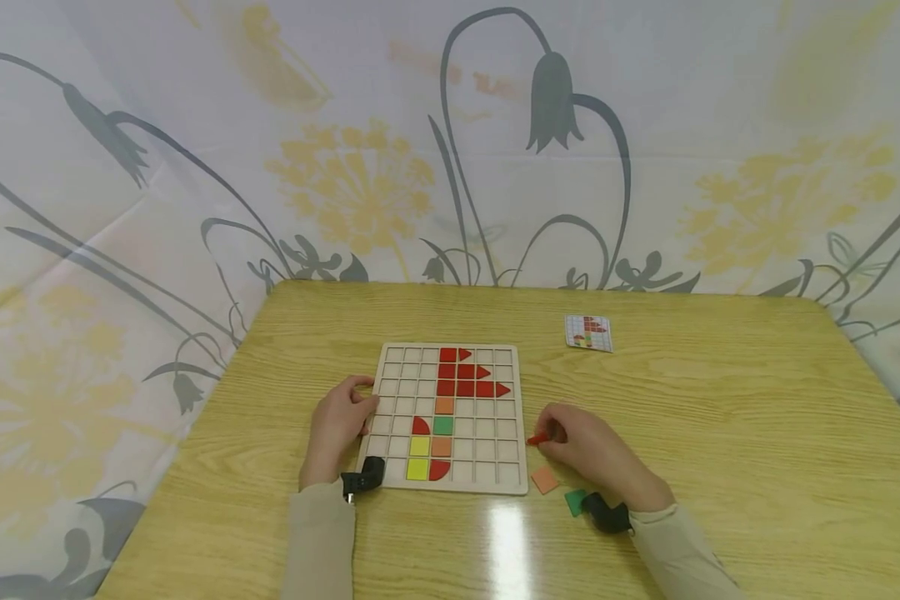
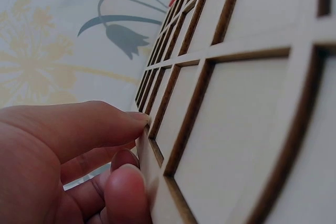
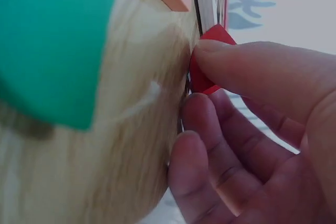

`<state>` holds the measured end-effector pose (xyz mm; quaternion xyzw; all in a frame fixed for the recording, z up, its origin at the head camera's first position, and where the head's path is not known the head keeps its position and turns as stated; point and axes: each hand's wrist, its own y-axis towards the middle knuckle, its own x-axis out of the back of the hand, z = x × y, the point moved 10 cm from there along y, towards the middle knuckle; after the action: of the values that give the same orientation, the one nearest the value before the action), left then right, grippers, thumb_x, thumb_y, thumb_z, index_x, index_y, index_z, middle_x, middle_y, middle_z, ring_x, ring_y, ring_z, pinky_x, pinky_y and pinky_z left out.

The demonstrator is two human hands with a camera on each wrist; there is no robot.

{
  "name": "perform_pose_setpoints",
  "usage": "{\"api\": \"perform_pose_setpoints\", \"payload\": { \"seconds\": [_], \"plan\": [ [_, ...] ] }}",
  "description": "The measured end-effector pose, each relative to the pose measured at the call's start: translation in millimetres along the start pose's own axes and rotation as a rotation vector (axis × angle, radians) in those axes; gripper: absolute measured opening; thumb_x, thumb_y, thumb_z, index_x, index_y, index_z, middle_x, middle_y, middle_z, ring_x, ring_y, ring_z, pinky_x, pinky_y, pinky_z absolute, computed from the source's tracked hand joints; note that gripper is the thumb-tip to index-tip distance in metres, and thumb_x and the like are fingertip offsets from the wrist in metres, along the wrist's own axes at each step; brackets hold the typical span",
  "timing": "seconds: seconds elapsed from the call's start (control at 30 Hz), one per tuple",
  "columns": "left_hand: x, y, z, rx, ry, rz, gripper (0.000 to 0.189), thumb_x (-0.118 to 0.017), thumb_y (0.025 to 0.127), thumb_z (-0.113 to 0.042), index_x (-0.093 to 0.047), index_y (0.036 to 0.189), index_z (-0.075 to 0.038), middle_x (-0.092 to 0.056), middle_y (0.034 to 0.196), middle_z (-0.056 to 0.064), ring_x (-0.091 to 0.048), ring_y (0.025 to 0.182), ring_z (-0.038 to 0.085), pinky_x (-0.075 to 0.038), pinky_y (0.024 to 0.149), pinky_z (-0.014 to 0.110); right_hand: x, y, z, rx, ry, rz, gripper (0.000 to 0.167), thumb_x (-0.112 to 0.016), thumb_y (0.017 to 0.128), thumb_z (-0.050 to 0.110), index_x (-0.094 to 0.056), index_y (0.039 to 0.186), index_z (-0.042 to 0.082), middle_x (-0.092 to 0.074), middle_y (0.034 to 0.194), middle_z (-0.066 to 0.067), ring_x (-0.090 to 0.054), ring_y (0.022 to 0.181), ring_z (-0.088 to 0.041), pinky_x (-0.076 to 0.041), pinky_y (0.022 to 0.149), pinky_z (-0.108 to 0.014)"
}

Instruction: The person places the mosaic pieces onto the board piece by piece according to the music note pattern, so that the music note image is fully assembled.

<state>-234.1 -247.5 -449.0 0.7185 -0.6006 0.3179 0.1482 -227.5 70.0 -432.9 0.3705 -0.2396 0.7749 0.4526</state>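
Observation:
A wooden grid board [image 1: 487, 475] lies on the table with red, orange, green and yellow pieces set in its squares. At its left edge my left hand [image 1: 337, 421] grips the rim; in the left wrist view a digit [image 2: 100, 124] presses on the frame while other fingers curl beside it. My right hand [image 1: 588, 446], just off the board's right edge, pinches a small flat red piece [image 3: 202, 74] between thumb and fingers. Part of that piece is hidden by the thumb. Below this hand lie an orange square [image 1: 545, 480] and a green piece [image 1: 574, 502], partly covered by the wrist camera.
A small pattern card [image 1: 588, 332] with a coloured grid lies behind the board to the right. The wooden table [image 1: 757, 400] extends to a patterned cloth [image 1: 480, 200] at the back and left. Black cameras [image 1: 607, 512] sit at both wrists.

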Motion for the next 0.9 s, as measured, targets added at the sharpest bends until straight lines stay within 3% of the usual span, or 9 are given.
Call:
{"api": "perform_pose_setpoints", "payload": {
  "seconds": [0.17, 0.33, 0.47, 0.67, 0.9],
  "plan": [
    [-0.5, 0.5, 0.6, 0.007, -0.01, -0.005, 0.034, -0.056, 0.085, -0.021, -0.054, 0.119, -0.015, -0.055, 0.078, 0.004, -0.053, 0.047, 0.015, -0.041, 0.051, 0.028, 1, 1.6, 3, 0.007, 0.003, -0.017, 0.015, -0.064, 0.082, 0.017, -0.059, 0.096, 0.02, -0.054, 0.079, 0.011, -0.047, 0.068, -0.008, -0.041, 0.062, -0.026],
    [-0.3, 0.2, -0.2, 0.007, -0.012, -0.012, 0.034, -0.057, 0.085, -0.021, -0.055, 0.119, -0.014, -0.054, 0.078, 0.004, -0.052, 0.045, 0.014, -0.04, 0.048, 0.027, 4, 4.6, 22, 0.123, -0.037, -0.054, 0.025, -0.059, 0.086, 0.013, -0.061, 0.111, 0.017, -0.057, 0.098, 0.007, -0.05, 0.08, -0.008, -0.043, 0.072, -0.031],
    [-0.2, 0.1, -0.2, 0.002, -0.006, -0.01, 0.035, -0.057, 0.085, -0.021, -0.054, 0.119, -0.014, -0.054, 0.078, 0.004, -0.052, 0.045, 0.014, -0.039, 0.048, 0.027, 2, 12.6, 39, 0.168, -0.031, -0.044, 0.018, -0.057, 0.087, 0.014, -0.061, 0.105, 0.016, -0.057, 0.096, 0.007, -0.05, 0.08, -0.008, -0.043, 0.072, -0.031],
    [0.8, 0.3, -0.4, -0.003, -0.003, -0.009, 0.034, -0.057, 0.085, -0.021, -0.054, 0.119, -0.014, -0.054, 0.078, 0.003, -0.052, 0.046, 0.014, -0.04, 0.049, 0.027, -9, 32.6, 64, 0.145, 0.048, -0.002, 0.01, -0.064, 0.082, 0.02, -0.061, 0.092, 0.019, -0.055, 0.081, 0.015, -0.05, 0.073, -0.005, -0.044, 0.067, -0.026],
    [0.9, -0.3, 0.0, 0.003, -0.008, -0.005, 0.035, -0.057, 0.086, -0.021, -0.054, 0.119, -0.014, -0.054, 0.079, 0.004, -0.052, 0.046, 0.014, -0.041, 0.05, 0.027, -27, 57.3, 105, 0.218, 0.032, -0.016, 0.008, -0.068, 0.078, 0.022, -0.061, 0.079, 0.023, -0.054, 0.07, 0.017, -0.048, 0.064, -0.004, -0.041, 0.059, -0.022]
  ]
}}
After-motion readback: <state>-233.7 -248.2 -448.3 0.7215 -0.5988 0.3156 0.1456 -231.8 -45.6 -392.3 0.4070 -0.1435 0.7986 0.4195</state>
